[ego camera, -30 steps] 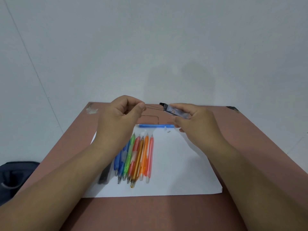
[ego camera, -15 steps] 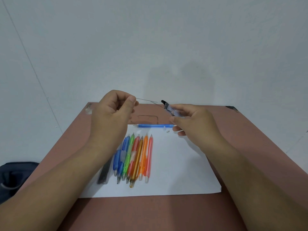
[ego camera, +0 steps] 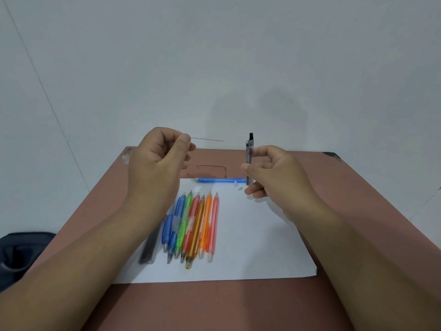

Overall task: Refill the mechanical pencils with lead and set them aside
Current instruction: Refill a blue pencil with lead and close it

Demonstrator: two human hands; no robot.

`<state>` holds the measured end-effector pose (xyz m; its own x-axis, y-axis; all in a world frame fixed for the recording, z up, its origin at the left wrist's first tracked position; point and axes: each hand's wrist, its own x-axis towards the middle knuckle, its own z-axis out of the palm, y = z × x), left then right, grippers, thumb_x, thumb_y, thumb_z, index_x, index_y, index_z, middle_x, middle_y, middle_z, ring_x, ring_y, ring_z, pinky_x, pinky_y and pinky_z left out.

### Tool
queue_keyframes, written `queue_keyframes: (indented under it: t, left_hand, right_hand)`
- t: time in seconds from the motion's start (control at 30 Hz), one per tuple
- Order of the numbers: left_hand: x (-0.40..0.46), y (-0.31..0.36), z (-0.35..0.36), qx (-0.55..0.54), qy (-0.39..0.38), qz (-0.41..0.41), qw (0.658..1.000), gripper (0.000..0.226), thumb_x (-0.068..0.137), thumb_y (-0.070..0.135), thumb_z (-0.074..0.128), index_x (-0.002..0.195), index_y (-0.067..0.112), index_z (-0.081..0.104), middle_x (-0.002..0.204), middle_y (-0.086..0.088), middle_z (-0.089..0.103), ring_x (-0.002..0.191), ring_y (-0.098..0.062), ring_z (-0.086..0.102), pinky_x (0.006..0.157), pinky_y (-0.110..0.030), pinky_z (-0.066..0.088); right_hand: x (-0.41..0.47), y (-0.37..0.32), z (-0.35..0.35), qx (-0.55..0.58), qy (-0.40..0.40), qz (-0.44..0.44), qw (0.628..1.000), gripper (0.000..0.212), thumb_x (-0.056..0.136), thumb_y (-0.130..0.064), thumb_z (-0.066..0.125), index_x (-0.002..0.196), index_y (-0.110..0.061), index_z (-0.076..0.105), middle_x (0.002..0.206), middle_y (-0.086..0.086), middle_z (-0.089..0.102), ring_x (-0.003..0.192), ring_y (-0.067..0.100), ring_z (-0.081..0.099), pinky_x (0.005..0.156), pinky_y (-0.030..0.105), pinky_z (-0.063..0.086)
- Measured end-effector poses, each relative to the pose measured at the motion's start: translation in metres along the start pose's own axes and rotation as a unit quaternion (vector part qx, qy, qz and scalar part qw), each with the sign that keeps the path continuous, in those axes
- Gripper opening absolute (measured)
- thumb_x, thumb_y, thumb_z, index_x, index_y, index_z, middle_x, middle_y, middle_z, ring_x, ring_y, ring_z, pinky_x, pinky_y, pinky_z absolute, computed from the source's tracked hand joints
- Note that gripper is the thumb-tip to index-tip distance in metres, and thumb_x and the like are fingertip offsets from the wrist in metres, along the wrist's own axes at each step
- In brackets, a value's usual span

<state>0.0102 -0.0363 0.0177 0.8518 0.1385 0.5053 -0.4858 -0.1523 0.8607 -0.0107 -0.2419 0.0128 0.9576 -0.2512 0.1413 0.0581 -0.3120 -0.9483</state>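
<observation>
At far left, off the table (ego camera: 310,304), a dark bag (ego camera: 21,249) is lying. On the paper (ego camera: 257,237), a dark case (ego camera: 149,247) is resting just left of a row of coloured pencils (ego camera: 191,225), their tips pointing away from the person.

Above them the left hand (ego camera: 155,168) is hovering, thumb and forefinger pinching one end of a lead (ego camera: 207,139). The lead's long axis is running nearly level, its free end pointing right, toward the right hand.

Beyond the row, a blue pencil (ego camera: 220,180) is lying crosswise at the paper's far edge, tip pointing left, with small white bits (ego camera: 238,186) just beside its right end. Judging by that, it looks to be the one awaiting lead, and its open end seems to lie right, nearer the right hand; the lead would likely need turning to enter it.

The right hand (ego camera: 279,177) is holding a lead tube (ego camera: 249,158) upright between thumb and curled fingers, cap uppermost. Tube and lead are apart. The tube is standing in front of the pencil's right end, so it may get in the way.
</observation>
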Motion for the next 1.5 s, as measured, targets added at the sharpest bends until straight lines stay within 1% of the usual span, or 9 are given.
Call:
queue_keyframes:
  t: [0.17,0.3,0.5,0.63,0.77,0.93,1.07,1.23,1.5]
  left_hand:
    - [0.0,-0.001,0.0,0.003,-0.004,-0.002,1.0,0.011,0.1,0.028,0.056,0.095,0.023,0.064,0.089,0.006,0.072,0.08,-0.007,0.068,0.066,-0.015,0.054]
    - [0.001,-0.002,0.0,0.009,-0.004,-0.004,1.0,0.012,0.1,0.028,0.055,0.094,0.025,0.065,0.088,0.008,0.072,0.08,-0.007,0.067,0.066,-0.016,0.055]
    - [0.002,-0.003,0.001,0.012,-0.004,-0.011,1.0,0.012,0.101,0.027,0.055,0.097,0.023,0.066,0.087,0.009,0.072,0.079,-0.006,0.067,0.066,-0.015,0.054]
    - [0.002,-0.004,0.002,0.023,-0.007,-0.011,1.0,0.011,0.1,0.026,0.056,0.099,0.023,0.066,0.087,0.011,0.072,0.079,-0.005,0.067,0.065,-0.012,0.053]
    - [0.002,-0.004,0.002,0.029,-0.012,-0.011,0.999,0.011,0.1,0.023,0.057,0.095,0.028,0.066,0.086,0.014,0.072,0.077,-0.005,0.067,0.065,-0.013,0.053]
    - [0.001,-0.001,0.003,0.027,-0.014,-0.004,1.0,0.01,0.099,0.022,0.059,0.097,0.028,0.066,0.088,0.013,0.073,0.077,-0.005,0.068,0.064,-0.011,0.052]
    - [0.001,0.0,0.002,0.014,-0.021,-0.004,1.0,0.009,0.098,0.022,0.06,0.1,0.026,0.067,0.089,0.014,0.074,0.079,-0.004,0.07,0.069,-0.014,0.055]
    - [0.0,-0.001,0.002,0.007,-0.037,0.0,0.999,0.009,0.097,0.02,0.062,0.101,0.026,0.067,0.09,0.014,0.075,0.082,-0.007,0.072,0.07,-0.017,0.057]
    - [0.0,0.0,0.002,0.01,-0.039,-0.004,0.999,0.007,0.097,0.023,0.061,0.1,0.027,0.066,0.088,0.015,0.075,0.081,-0.006,0.072,0.07,-0.018,0.058]
  right_hand:
    - [0.0,0.001,-0.001,-0.01,0.002,-0.017,1.0,0.019,0.09,-0.023,0.075,0.105,-0.031,0.066,0.093,-0.009,0.074,0.066,0.017,0.073,0.064,0.035,0.061]
    - [0.0,0.002,-0.001,-0.017,0.008,-0.032,0.999,0.017,0.086,-0.024,0.079,0.1,-0.032,0.072,0.09,-0.013,0.072,0.064,-0.001,0.065,0.056,0.018,0.05]
    - [-0.001,0.003,0.001,-0.035,-0.005,-0.041,0.999,0.023,0.086,-0.024,0.08,0.107,-0.032,0.073,0.093,-0.013,0.073,0.08,-0.003,0.069,0.061,0.011,0.049]
    - [-0.005,0.0,0.002,-0.033,-0.018,-0.067,0.997,0.026,0.085,-0.016,0.08,0.103,-0.033,0.072,0.089,-0.014,0.072,0.077,-0.005,0.067,0.059,0.006,0.048]
    - [-0.007,-0.003,0.004,-0.032,-0.018,-0.089,0.995,0.028,0.086,-0.016,0.079,0.105,-0.036,0.071,0.085,-0.022,0.072,0.078,-0.005,0.068,0.061,0.009,0.051]
    - [-0.011,-0.004,0.005,-0.07,-0.034,-0.11,0.991,0.045,0.09,-0.019,0.075,0.125,-0.043,0.063,0.095,-0.017,0.072,0.084,-0.004,0.068,0.065,0.007,0.051]
    - [-0.012,-0.005,0.005,-0.072,-0.043,-0.119,0.989,0.054,0.09,-0.018,0.075,0.132,-0.046,0.056,0.097,-0.018,0.073,0.087,0.0,0.07,0.07,0.014,0.056]
    - [-0.014,-0.009,0.005,-0.06,-0.057,-0.132,0.988,0.068,0.089,-0.016,0.077,0.134,-0.056,0.046,0.096,-0.018,0.073,0.088,0.011,0.073,0.083,0.039,0.062]
    - [-0.015,-0.012,0.005,-0.031,-0.086,-0.131,0.987,0.062,0.088,-0.009,0.077,0.123,-0.054,0.053,0.095,-0.01,0.074,0.088,0.016,0.073,0.085,0.043,0.062]
